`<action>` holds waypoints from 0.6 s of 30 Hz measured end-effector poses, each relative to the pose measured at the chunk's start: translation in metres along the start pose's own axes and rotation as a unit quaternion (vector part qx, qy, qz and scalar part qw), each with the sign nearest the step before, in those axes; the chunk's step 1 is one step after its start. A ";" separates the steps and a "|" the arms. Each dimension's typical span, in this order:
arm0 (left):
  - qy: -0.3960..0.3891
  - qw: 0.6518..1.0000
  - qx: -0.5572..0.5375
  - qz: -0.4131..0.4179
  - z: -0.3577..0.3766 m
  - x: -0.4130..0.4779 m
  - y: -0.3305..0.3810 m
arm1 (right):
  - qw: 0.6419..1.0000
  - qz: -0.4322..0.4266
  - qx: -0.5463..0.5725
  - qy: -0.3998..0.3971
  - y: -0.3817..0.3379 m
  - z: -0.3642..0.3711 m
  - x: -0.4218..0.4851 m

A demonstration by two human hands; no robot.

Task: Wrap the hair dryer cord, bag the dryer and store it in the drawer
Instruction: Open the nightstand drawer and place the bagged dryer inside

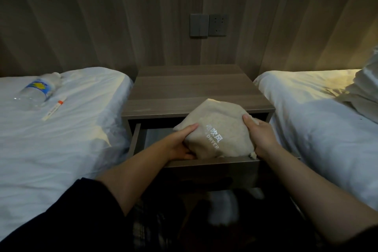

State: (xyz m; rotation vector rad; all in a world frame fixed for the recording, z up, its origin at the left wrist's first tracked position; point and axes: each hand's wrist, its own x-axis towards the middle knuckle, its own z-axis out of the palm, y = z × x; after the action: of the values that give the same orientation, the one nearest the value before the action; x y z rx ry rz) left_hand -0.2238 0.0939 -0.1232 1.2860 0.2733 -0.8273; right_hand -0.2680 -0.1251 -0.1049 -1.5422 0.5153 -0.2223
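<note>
A beige cloth dryer bag (219, 127) with white print sits bulging over the open drawer (204, 164) of the wooden nightstand (194, 90). Its lower end dips inside the drawer and its upper end leans above the nightstand's front edge. My left hand (182, 143) grips the bag's left side. On the bag's right side, my right hand (260, 135) holds it with the thumb on top. The dryer and its cord are hidden inside the bag.
White beds stand on both sides, left bed (61, 139) and right bed (317, 129). A plastic water bottle (37, 91) and a small tube (54, 108) lie on the left bed. A switch and socket plate (208, 25) are on the wall above.
</note>
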 end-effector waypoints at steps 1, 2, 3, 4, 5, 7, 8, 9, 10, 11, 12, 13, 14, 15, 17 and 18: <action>0.011 1.000 0.002 -0.014 0.000 0.001 0.001 | 1.000 0.019 -0.003 -0.016 0.001 -0.002 0.001; 0.020 0.999 0.006 -0.027 0.000 0.001 0.002 | 0.999 0.033 -0.011 -0.029 0.003 -0.003 0.003; 0.029 0.999 0.015 -0.038 0.000 0.003 0.003 | 0.998 0.045 -0.031 -0.039 0.004 -0.005 0.004; 0.037 0.998 0.022 -0.048 0.001 0.005 0.003 | 0.996 0.054 -0.051 -0.048 0.005 -0.006 0.006; 0.048 0.997 0.028 -0.054 0.001 0.007 0.003 | 0.994 0.067 -0.071 -0.058 0.005 -0.007 0.008; 0.065 0.995 0.032 -0.064 0.003 0.012 0.003 | 0.986 0.095 -0.102 -0.087 0.006 -0.007 0.013; 0.073 0.995 0.031 -0.068 0.004 0.015 0.003 | 0.981 0.108 -0.124 -0.099 0.008 -0.007 0.017; 0.082 0.994 0.029 -0.070 0.004 0.020 0.003 | 0.974 0.122 -0.159 -0.110 0.009 -0.006 0.019; 0.089 0.993 0.025 -0.075 0.004 0.024 0.003 | 0.965 0.133 -0.194 -0.119 0.011 -0.004 0.021; 0.097 0.992 0.024 -0.079 0.003 0.029 0.002 | 0.955 0.142 -0.226 -0.128 0.014 -0.002 0.024; 0.102 0.991 0.021 -0.083 0.002 0.035 0.001 | 0.945 0.151 -0.252 -0.142 0.015 0.000 0.026; 0.108 0.991 0.019 -0.077 0.002 0.038 0.002 | 0.935 0.160 -0.276 -0.155 0.017 0.003 0.027; 0.111 0.991 0.014 -0.067 0.003 0.039 0.003 | 0.927 0.167 -0.292 -0.165 0.019 0.005 0.030; 0.123 0.991 0.011 -0.054 0.003 0.041 0.005 | 0.921 0.174 -0.302 -0.175 0.019 0.007 0.031; 0.149 0.988 0.013 -0.034 0.002 0.045 0.010 | 0.918 0.190 -0.287 -0.196 0.019 0.014 0.034; 0.156 0.987 0.008 -0.031 -0.001 0.047 0.012 | 0.919 0.191 -0.275 -0.208 0.018 0.018 0.033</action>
State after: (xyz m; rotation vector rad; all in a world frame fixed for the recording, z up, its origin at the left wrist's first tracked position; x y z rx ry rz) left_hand -0.1827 0.0769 -0.1432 1.4278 0.5593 -0.6782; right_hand -0.2337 -0.1231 -0.1295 -1.9215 0.5506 0.5932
